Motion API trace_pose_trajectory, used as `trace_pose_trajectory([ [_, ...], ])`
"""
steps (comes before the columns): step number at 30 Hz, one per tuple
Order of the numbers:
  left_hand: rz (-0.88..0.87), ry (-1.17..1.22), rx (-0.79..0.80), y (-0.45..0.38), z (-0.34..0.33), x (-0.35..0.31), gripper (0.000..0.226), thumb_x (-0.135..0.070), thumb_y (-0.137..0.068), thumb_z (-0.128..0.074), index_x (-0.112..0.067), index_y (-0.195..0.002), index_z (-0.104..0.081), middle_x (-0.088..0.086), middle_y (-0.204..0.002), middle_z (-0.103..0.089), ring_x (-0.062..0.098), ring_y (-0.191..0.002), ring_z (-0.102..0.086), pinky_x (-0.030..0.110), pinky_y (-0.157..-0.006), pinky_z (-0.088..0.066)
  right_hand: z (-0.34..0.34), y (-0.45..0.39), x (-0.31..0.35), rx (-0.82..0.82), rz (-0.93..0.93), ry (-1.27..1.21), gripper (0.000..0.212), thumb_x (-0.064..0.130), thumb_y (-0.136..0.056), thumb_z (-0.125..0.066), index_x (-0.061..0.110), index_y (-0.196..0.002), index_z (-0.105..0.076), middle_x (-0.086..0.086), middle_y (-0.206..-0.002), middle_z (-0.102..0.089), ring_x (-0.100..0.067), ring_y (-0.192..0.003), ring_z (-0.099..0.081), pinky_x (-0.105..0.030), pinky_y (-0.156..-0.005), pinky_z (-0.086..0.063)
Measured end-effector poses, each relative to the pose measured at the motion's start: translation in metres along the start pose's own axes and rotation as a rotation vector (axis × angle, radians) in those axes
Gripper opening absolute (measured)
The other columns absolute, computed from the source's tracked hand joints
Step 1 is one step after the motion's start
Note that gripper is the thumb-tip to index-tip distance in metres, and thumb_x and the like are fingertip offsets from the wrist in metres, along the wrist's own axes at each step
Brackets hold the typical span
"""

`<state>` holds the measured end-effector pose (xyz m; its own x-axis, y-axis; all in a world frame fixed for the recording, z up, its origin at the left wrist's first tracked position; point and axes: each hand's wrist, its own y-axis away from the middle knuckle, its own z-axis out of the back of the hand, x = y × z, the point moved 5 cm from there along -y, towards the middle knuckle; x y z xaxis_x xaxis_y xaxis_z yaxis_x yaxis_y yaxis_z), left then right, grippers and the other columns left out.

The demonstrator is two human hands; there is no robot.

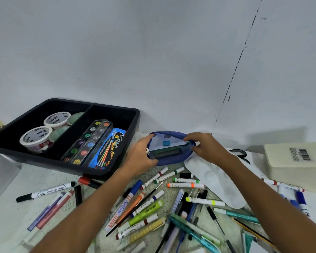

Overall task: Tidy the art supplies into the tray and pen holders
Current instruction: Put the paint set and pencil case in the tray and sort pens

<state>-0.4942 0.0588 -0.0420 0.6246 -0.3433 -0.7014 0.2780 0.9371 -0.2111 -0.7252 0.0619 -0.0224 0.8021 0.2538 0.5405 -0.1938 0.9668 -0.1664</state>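
Note:
A blue zip pouch [171, 159] lies on the table right of the black tray [106, 175]. My left hand [140, 155] grips the pouch's left end. My right hand [207, 147] pinches its upper right edge, and the mouth is spread wide. Inside I see a small blue eraser [166, 143], a white ruler edge and a dark flat case. The tray holds two white tape tubs [36, 137], a watercolour palette [88, 142] and a blue paint box [110, 147]. Several markers and pens [153, 203] lie scattered in front.
A white plastic palette [219, 183] lies under my right forearm. A cream box with a barcode [295, 161] stands at the right, with scissors [238, 153] beside it. A clear container edge [0, 178] is at the far left. The wall rises just behind.

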Motion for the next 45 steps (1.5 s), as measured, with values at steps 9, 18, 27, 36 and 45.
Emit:
trace_pose_trajectory([
  [9, 0.008, -0.078, 0.029, 0.004, -0.001, 0.006, 0.074, -0.026, -0.078, -0.077, -0.015, -0.142, -0.043, 0.003, -0.128, -0.054, 0.017, -0.114, -0.050, 0.038, -0.098, -0.047, -0.007, 0.002, 0.002, -0.046, -0.058, 0.016, 0.040, -0.015, -0.085, -0.052, 0.008, -0.114, -0.069, -0.010, -0.122, -0.063, -0.024, -0.112, -0.058, -0.018, -0.092, -0.040],
  [18, -0.239, -0.314, 0.019, 0.041, -0.009, -0.020, 0.052, -0.023, -0.080, -0.073, -0.014, -0.130, -0.059, 0.016, -0.152, -0.032, 0.035, -0.145, -0.019, 0.049, -0.116, -0.022, -0.012, 0.058, 0.012, -0.113, -0.125, 0.125, 0.035, 0.000, -0.086, -0.053, 0.010, -0.119, -0.063, -0.006, -0.125, -0.057, -0.025, -0.115, -0.052, -0.036, -0.090, -0.045],
  [27, -0.367, -0.248, 0.293, 0.123, -0.046, -0.014, 0.049, -0.046, -0.099, -0.042, -0.029, -0.145, -0.040, -0.012, -0.155, -0.027, 0.007, -0.146, -0.010, 0.035, -0.120, -0.010, -0.037, 0.129, -0.003, -0.065, -0.138, 0.396, 0.044, 0.028, -0.094, -0.057, 0.012, -0.135, -0.054, -0.012, -0.139, -0.051, -0.029, -0.137, -0.036, -0.041, -0.115, -0.016],
  [36, -0.306, -0.229, 0.275, 0.120, -0.047, 0.000, 0.036, -0.034, -0.100, -0.045, -0.021, -0.130, -0.059, -0.005, -0.150, -0.040, 0.014, -0.145, -0.020, 0.040, -0.120, -0.010, -0.023, 0.154, 0.039, -0.115, -0.009, -0.145, 0.023, -0.001, -0.087, -0.060, 0.012, -0.101, -0.073, 0.003, -0.096, -0.070, -0.005, -0.083, -0.063, -0.020, -0.072, -0.048],
  [45, -0.276, -0.020, 0.168, 0.121, -0.041, -0.017, 0.024, -0.026, -0.088, -0.055, -0.016, -0.106, -0.068, -0.006, -0.112, -0.063, 0.007, -0.112, -0.051, 0.034, -0.097, -0.045, -0.050, 0.164, 0.059, 0.208, 0.005, 0.265, 0.027, 0.020, -0.087, -0.064, 0.027, -0.112, -0.066, 0.008, -0.106, -0.066, -0.014, -0.100, -0.055, -0.032, -0.080, -0.048],
])
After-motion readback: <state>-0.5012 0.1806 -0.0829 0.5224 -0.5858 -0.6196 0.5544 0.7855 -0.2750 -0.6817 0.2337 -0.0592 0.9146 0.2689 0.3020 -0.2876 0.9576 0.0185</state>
